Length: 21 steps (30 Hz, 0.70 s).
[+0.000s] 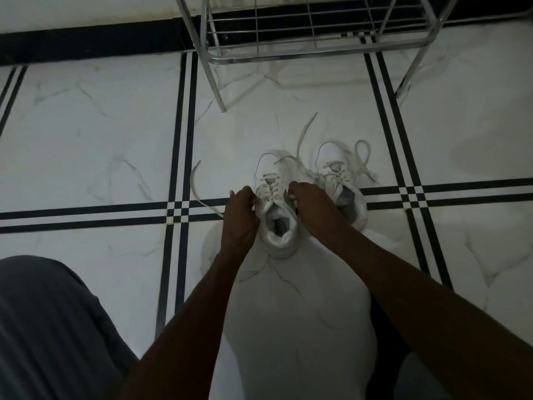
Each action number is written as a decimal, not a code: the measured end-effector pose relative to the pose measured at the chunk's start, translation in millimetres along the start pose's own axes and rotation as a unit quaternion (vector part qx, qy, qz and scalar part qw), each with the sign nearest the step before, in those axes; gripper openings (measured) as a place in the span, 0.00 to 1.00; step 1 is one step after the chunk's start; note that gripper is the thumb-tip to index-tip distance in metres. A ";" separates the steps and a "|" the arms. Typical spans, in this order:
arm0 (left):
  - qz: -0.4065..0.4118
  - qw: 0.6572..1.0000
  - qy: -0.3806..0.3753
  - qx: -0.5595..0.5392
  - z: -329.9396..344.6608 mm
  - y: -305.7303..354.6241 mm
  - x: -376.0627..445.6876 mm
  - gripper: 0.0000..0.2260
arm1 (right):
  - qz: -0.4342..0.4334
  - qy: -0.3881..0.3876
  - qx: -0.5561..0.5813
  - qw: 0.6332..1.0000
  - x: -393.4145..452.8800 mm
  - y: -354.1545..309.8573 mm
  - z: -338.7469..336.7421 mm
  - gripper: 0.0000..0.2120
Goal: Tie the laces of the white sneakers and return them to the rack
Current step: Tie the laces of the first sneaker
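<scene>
Two white sneakers stand side by side on the tiled floor, toes pointing away from me. The left sneaker [275,197] has untied laces: one lace end [193,183] trails out to the left, another [302,134] runs forward toward the rack. My left hand [240,215] pinches the lace at the shoe's left side. On the shoe's right side, my right hand [311,209] grips the other lace. The right sneaker [340,174] sits just beyond my right hand, its lace loose in a loop. The metal shoe rack [311,39] stands ahead.
The floor [101,140] is white marble tile with black double stripes. A dark skirting runs along the wall behind the rack. My knee in grey cloth [52,327] fills the lower left corner. The rack's thin legs [219,93] reach the floor just ahead of the shoes.
</scene>
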<state>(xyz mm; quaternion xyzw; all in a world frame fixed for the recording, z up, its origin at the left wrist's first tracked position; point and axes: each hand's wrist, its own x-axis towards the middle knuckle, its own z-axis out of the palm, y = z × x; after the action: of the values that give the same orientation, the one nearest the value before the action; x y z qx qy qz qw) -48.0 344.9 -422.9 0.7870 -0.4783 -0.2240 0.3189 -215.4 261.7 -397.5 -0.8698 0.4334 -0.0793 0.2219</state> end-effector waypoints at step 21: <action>-0.118 0.959 -0.088 -0.241 -53.7 16.3 16.7 0.19 | 0.245 -0.091 0.337 0.905 32.5 -2.6 -64.4 0.18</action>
<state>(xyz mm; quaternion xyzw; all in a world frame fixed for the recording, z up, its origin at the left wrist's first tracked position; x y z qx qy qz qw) -15.3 339.9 -374.6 0.7150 -0.3398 -0.4371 0.4269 -214.9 217.0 -340.8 -0.6131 0.5581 -0.0840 0.5528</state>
